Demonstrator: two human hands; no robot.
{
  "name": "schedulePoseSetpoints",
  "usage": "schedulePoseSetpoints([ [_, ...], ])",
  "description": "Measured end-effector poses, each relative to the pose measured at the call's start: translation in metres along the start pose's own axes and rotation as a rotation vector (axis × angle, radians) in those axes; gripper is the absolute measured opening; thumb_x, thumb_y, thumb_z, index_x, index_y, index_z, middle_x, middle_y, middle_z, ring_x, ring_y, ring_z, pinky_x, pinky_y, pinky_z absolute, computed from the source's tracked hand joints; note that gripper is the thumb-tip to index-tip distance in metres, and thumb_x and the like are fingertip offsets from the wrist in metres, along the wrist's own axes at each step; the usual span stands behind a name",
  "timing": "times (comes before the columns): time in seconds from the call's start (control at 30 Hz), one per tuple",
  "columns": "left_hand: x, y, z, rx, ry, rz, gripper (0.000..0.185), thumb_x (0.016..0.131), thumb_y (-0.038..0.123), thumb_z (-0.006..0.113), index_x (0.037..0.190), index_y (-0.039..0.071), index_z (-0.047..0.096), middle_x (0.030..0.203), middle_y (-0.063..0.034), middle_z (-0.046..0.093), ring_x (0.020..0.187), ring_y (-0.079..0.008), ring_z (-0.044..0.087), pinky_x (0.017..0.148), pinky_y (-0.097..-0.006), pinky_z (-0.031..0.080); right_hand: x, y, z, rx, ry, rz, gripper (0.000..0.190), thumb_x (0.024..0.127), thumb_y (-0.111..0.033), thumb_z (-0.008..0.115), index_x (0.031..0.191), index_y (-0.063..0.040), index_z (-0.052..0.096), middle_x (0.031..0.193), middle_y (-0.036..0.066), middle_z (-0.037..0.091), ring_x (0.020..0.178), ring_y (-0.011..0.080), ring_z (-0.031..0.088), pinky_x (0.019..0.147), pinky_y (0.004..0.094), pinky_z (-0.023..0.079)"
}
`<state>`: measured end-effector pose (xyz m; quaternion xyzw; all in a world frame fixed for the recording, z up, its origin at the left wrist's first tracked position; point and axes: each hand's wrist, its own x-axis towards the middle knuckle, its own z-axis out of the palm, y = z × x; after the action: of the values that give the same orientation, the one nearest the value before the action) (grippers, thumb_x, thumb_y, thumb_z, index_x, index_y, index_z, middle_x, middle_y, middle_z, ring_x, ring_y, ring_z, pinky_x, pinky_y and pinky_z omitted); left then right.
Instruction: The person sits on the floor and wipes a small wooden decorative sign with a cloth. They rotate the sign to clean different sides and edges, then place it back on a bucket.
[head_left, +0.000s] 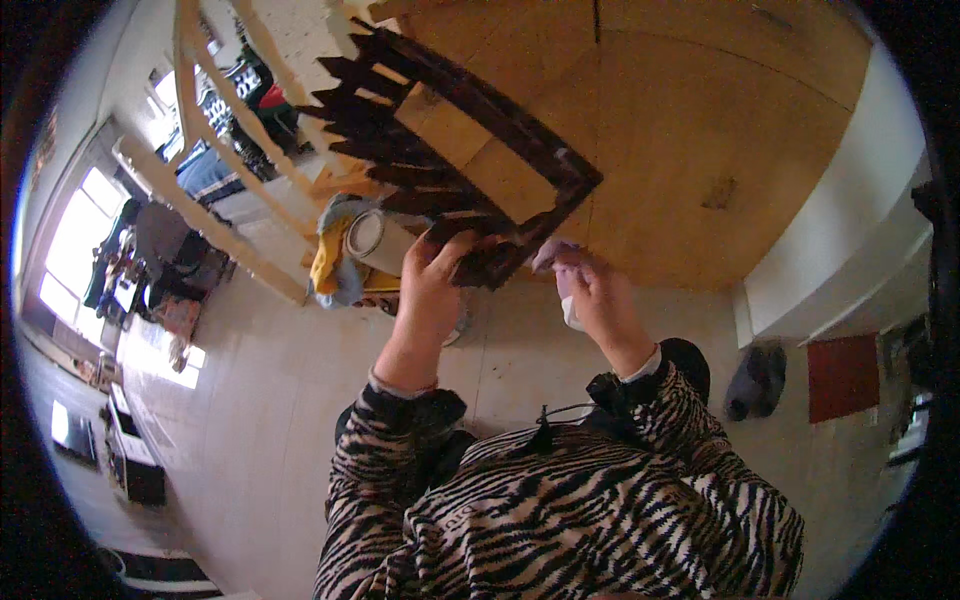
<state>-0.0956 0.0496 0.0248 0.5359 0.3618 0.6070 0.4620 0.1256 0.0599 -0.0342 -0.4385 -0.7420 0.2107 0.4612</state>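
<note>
My left hand (439, 274) grips the near corner of a dark brown wooden frame (517, 112). A row of jagged, pointed pieces runs along the frame's left side, and its middle is an open rectangle. The frame is tilted above a brown wooden surface (675, 150), which shows through the opening. In my right hand (600, 300) is a bunched pale purple and white cloth (559, 259), just right of the frame's near corner. Beside my left hand lies a whitish cylindrical container (382, 240), partly hidden. A yellow and grey-blue cloth (334, 259) hangs next to it.
Pale wooden railings (217, 225) rise at the left. A white ledge (840, 232) curves along the right. On the light floor (270, 405) at the right are dark grey footwear (756, 381) and a dark red mat (844, 377). Bright windows (82, 259) stand far left.
</note>
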Motion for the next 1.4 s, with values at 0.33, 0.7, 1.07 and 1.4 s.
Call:
schedulePoseSetpoints([
  [0.33,-0.002,-0.004,-0.007,0.116,-0.055,0.091,0.026,0.094,0.007,0.058,0.117,-0.006,0.061,0.114,-0.0137,0.069,0.103,-0.0238,0.069,0.091,-0.0348,0.056,0.003,-0.009,-0.005,-0.16,0.136,-0.187,0.02,0.093,0.003,0.047,0.105,-0.004,0.062,0.1,0.008,0.068,0.085,0.0148,0.064,0.069,0.0304,0.052],
  [0.7,-0.007,-0.009,-0.009,0.08,-0.064,0.031,0.024,0.094,0.003,0.056,0.116,-0.005,0.062,0.114,-0.0136,0.069,0.106,-0.0242,0.068,0.093,-0.0344,0.056,0.013,0.028,-0.022,0.086,0.383,-0.294,0.024,0.097,-0.002,0.052,0.12,-0.004,0.06,0.099,0.005,0.065,0.078,0.0137,0.06,0.072,0.0271,0.05],
  [1.07,-0.006,-0.012,-0.007,0.024,-0.046,0.054,0.029,0.096,0.011,0.059,0.119,-0.006,0.06,0.114,-0.0136,0.069,0.103,-0.0238,0.069,0.094,-0.0357,0.055,0.005,0.036,-0.012,-0.107,0.296,-0.226,0.027,0.09,-0.005,0.059,0.116,0.0,0.058,0.109,0.022,0.064,0.088,0.0373,0.064,0.082,0.0393,0.055],
  [1.4,-0.006,-0.013,-0.003,-0.286,-0.019,-0.144,0.029,0.096,0.009,0.06,0.123,-0.002,0.059,0.116,-0.0136,0.068,0.106,-0.0236,0.068,0.087,-0.0362,0.058,-0.013,0.018,-0.013,-0.124,0.22,-0.311,0.021,0.095,-0.012,0.062,0.113,-0.003,0.064,0.111,0.015,0.068,0.1,0.0244,0.067,0.086,0.0358,0.054],
])
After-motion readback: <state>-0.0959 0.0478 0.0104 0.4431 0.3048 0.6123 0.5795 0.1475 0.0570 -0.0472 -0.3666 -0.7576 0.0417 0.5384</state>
